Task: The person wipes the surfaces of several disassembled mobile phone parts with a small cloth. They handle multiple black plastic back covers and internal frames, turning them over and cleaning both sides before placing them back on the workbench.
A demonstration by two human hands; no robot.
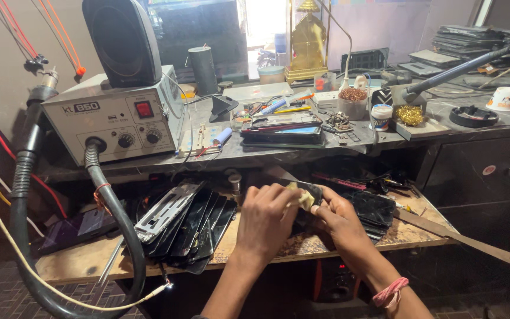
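Both my hands meet over a wooden pull-out shelf (90, 260) below a cluttered repair bench. My left hand (265, 221) presses a small yellowish cloth or pad (303, 198) against a dark flat phone-like part (311, 192). My right hand (339, 221), with a pink band at the wrist, grips that dark part from the right side. A fan of black phone screens and back panels (199, 227) lies just left of my hands, and another pile of dark screens (373, 210) sits to their right.
A grey hot-air rework station (116, 118) with a thick black hose (119, 224) stands at left, a speaker on top. The bench top (267, 150) holds stacked phones (281, 127), tools, small pots and a gold ornament. A long wooden-handled tool (461, 239) lies at right.
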